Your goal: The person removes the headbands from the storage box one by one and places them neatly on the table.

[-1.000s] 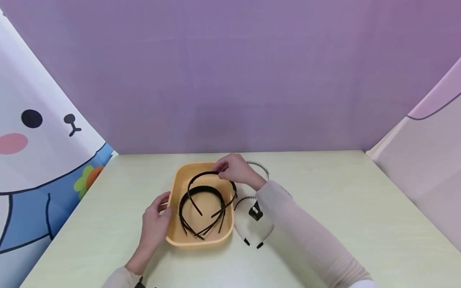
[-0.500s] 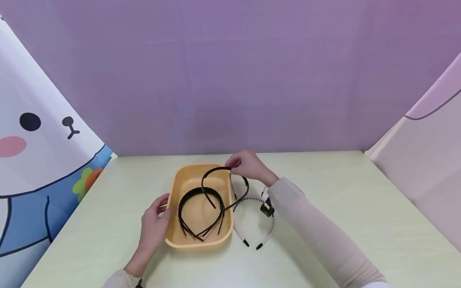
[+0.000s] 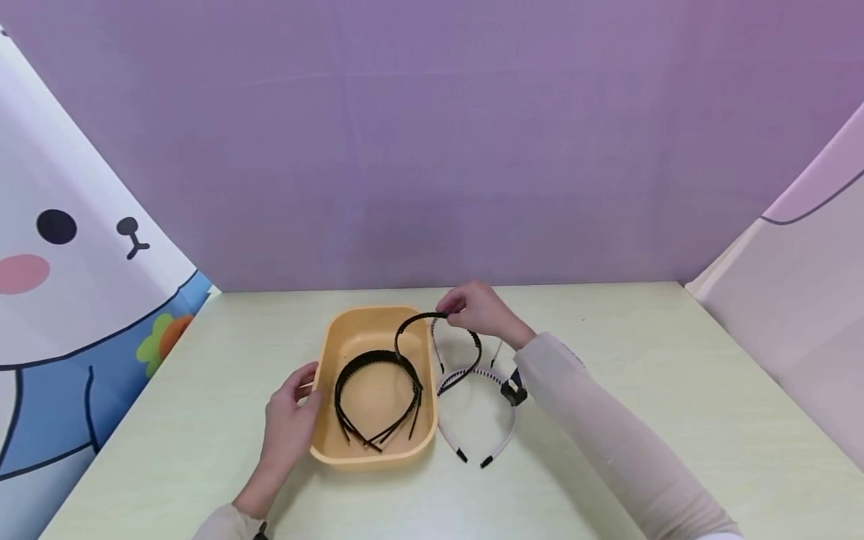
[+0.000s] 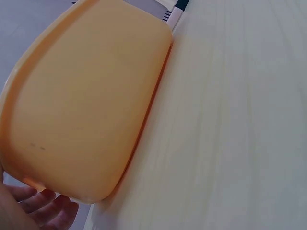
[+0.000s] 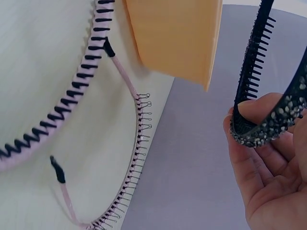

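Note:
My right hand pinches a black headband at the top of its arch, above the gap between the yellow plastic basket and the table behind it. Sparkly beads and comb teeth show on this headband in the right wrist view. My left hand holds the basket's left side, thumb at the rim and fingers against the outer wall. Several black headbands lie overlapping inside the basket. To its right lie a pale headband with black wrapping and another pale toothed headband.
Everything stands on a pale wood-grain table. A purple cloth backdrop rises behind its far edge. A cartoon-printed panel flanks the left side. Near my right sleeve, a black bow-like piece sits on the nearer pale headband.
My right hand has carried the black headband to the right, from above the basket past its right rim. My left hand and the basket have stayed in place.

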Motion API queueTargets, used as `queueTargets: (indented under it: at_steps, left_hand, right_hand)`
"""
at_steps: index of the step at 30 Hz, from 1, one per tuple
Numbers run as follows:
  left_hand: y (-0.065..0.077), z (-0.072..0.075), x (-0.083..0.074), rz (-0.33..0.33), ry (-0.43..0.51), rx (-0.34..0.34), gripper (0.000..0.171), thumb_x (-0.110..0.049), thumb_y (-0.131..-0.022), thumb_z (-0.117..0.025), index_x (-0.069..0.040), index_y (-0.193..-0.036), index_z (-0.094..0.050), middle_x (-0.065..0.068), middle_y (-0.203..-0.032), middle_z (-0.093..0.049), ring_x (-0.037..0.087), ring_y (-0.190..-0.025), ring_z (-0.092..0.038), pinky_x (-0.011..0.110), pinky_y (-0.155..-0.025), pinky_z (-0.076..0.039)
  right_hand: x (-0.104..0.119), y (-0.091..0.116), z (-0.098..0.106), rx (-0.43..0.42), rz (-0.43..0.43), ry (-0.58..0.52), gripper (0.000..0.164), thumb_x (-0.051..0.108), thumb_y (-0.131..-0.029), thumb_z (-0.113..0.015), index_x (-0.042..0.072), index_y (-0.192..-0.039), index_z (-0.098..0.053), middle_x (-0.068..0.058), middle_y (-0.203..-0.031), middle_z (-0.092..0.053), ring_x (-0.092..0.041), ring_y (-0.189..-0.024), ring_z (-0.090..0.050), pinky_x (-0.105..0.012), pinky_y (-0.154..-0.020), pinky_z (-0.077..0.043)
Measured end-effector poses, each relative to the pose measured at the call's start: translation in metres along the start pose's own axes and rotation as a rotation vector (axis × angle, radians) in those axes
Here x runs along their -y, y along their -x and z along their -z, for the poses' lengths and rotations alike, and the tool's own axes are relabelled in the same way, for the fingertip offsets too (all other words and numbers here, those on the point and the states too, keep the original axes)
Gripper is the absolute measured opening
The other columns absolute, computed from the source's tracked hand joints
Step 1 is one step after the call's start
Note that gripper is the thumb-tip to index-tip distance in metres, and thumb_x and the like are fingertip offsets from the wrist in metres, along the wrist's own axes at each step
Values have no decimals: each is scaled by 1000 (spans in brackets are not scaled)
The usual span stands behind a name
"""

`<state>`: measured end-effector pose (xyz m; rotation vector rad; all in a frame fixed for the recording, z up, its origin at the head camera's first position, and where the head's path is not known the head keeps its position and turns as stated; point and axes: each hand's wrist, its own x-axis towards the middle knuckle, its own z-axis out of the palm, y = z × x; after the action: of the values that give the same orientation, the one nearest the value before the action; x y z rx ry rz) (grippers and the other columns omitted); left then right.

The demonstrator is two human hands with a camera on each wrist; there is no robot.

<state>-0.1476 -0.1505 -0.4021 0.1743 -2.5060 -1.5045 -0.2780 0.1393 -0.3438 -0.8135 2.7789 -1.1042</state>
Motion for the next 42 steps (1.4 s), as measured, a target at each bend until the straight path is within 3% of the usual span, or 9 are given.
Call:
queueTargets:
  at_steps: [14, 27, 34, 42]
  left_hand:
    - [1, 0, 3, -12, 15, -4, 42, -4, -91, -46, 0, -133, -52, 21, -124, -60, 32, -107, -60, 12, -73, -45]
    - [2, 0, 2, -1, 5, -5, 42, -4, -91, -46, 0, -132, -52, 20, -123, -61, 31, -106, -60, 13, -74, -45]
    - [1, 2, 2, 9, 7, 1, 42, -5, -91, -46, -2, -133, -52, 19, -124, -60, 30, -107, -59, 12, -74, -45]
    - [3, 3, 4, 2, 11, -1, 42, -3, -91, -46, 1, -133, -52, 21, -122, -60, 31, -107, -59, 12, -73, -45]
  right_hand:
    - [-8, 10, 15, -12, -43, 19, 23, 2, -85, -60, 6, -103, -73, -10, -101, -72, -20, -85, -66, -33, -71, -53]
    - [-23, 21, 32, -56, 42, 30, 24, 1, -81, -58, 3, -100, -73, -11, -96, -73, -20, -83, -67, -34, -70, -53]
    - [-36, 22, 40, -65, -25, 55, 24, -1, -82, -59, -1, -102, -72, -16, -99, -72, -28, -90, -68, -41, -79, -53]
    - [-50, 25, 43, -68, -67, 65, 24, -2, -83, -59, -2, -104, -72, -17, -101, -72, -29, -91, -68, -40, -79, -53]
